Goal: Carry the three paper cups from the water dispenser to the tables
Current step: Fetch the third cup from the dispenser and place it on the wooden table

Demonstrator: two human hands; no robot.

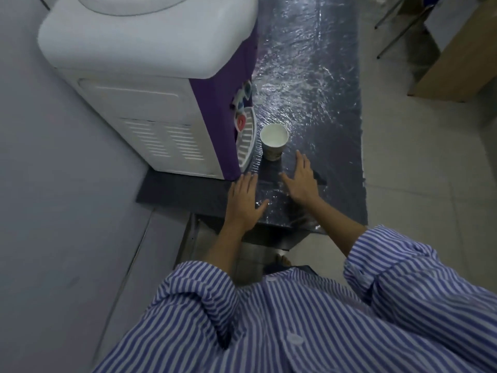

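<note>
I am seeing both hands hovering flat, fingers spread, holding nothing: left hand [243, 200], right hand [302, 181]. One paper cup [273, 141] is standing upright just beyond the right hand's fingertips, beside the water dispenser [150, 76], on the shiny dark worktop [322, 103].

The scene is dim overall, with a cool bluish-grey cast. The brightest zone is the upper centre of the frame, where a glossy dark table covering [309, 84] returns broad rippled white glare, indicating a light source above and ahead. The white top of the water dispenser [145, 36] at upper left is lit evenly without clipping. Soft shadow lies at centre frame beneath the near table edge. Wide-angle distortion bends straight lines toward the borders, notably the wall at left and the floor tiles at right. Slight softness affects the hands at centre, and the striped shirt [295, 332] at the bottom is mildly blurred.
</note>
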